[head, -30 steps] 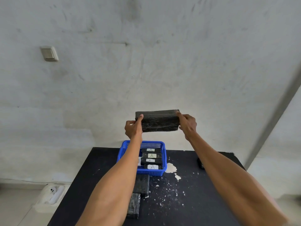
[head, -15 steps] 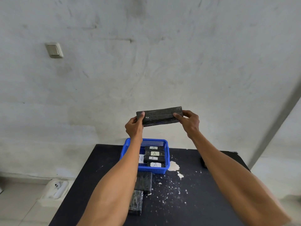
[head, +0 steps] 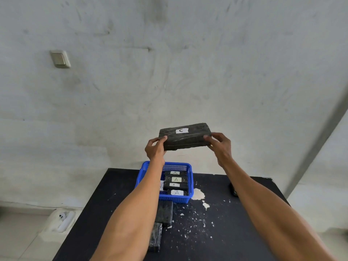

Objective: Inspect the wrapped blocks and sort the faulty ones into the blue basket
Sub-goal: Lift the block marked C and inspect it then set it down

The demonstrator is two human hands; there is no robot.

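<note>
a bare, makeshift workroom: a scuffed, unpainted plaster wall (head: 188, 63) with one light switch (head: 59, 58), a black worktop (head: 235, 223) with chipped paint, and a power strip (head: 63, 221) on the tiled floor (head: 18, 240).

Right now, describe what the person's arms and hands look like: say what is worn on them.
Both forearms are bare for as far as the view shows; no sleeve reaches into the picture. The left hand and the right hand wear no gloves. No watch, bracelet or ring shows on either wrist or on the fingers that can be seen, and no markings are visible.
</note>
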